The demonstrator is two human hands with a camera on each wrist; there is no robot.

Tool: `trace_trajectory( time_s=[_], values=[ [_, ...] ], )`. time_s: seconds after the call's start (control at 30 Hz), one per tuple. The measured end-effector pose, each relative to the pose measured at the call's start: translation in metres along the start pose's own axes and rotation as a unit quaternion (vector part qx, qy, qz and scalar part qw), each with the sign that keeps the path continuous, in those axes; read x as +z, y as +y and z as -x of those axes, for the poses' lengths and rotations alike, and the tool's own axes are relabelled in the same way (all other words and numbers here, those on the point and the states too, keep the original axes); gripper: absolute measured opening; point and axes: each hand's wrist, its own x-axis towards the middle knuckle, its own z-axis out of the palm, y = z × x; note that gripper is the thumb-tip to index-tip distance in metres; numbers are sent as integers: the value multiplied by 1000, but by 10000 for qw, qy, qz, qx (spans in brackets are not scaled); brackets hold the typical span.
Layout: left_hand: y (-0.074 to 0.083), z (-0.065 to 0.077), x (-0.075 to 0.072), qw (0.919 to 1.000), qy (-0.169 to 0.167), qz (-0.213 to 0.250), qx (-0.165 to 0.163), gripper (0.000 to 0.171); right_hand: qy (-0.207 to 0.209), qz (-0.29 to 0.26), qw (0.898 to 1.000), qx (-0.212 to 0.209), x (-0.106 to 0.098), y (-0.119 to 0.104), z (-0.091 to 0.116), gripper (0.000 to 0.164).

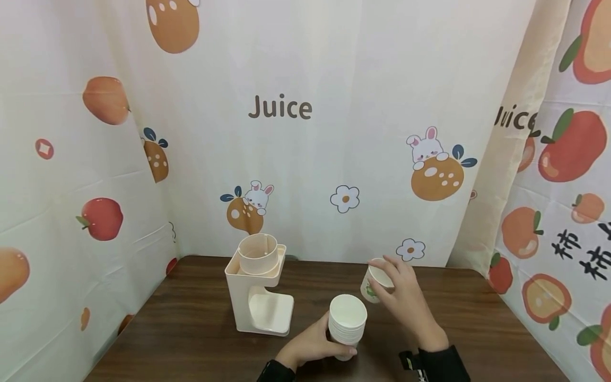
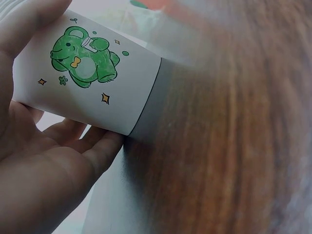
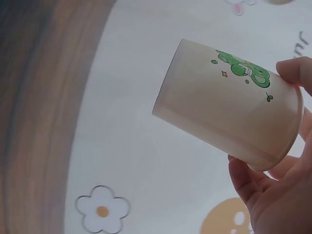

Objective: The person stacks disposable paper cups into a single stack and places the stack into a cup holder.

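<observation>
My left hand (image 1: 319, 340) grips a stack of white paper cups (image 1: 347, 318) low down, in front of me on the dark table. In the left wrist view the stack's lowest cup (image 2: 92, 73) shows a green bear print, with the thumb on one side and fingers on the other. Farther back and to the right, my right hand (image 1: 403, 297) holds a single paper cup (image 1: 371, 289) by its rim. The right wrist view shows that cup (image 3: 224, 105) tilted, its own green print near the rim, thumb and fingers pinching the rim end.
A cream cup holder stand (image 1: 243, 302) with a round cylinder (image 1: 258, 255) on top stands left of the stack. The brown wooden table (image 1: 181, 318) ends at a white fruit-patterned curtain (image 1: 305, 159) behind and at both sides.
</observation>
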Motion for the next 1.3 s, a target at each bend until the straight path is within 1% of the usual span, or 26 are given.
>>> trace_trajectory(
  time_s=[0.13,0.27,0.4,0.53,0.63,0.7,0.77,0.83,0.97,1.1,1.3],
  values=[
    [1,-1,0,10000,18,-10,0,80,56,-103,9998,-189,-9,-14,-6,44],
    [0,0,0,10000,-33,40,17,79,49,-188,9994,-271,-17,-29,-8,46],
    [1,1,0,9999,-110,106,26,80,-32,-263,9991,-332,-24,-42,-6,48],
    [1,2,0,9997,-174,136,95,80,-99,-305,9983,-481,-29,-53,-5,51],
    [1,1,-1,9996,-203,161,146,78,-184,-480,9969,-596,-31,-60,-5,52],
    [1,0,-1,9995,-214,175,155,77,-321,-670,9954,-598,-31,-64,-5,53],
    [1,0,-1,9995,-223,176,140,75,-436,-806,9941,-585,-31,-67,-4,53],
    [2,0,-2,9995,-219,166,126,74,-548,-798,9936,-585,-30,-69,-3,52],
    [2,0,-1,9996,-222,140,133,72,-785,-495,9935,-659,-29,-71,-3,51],
    [2,0,-1,9996,-212,85,155,72,-999,-350,9917,-732,-29,-72,-3,48],
    [3,1,-1,9998,-182,87,47,72,-1238,-457,9883,-769,-27,-71,-1,48]
  ],
)
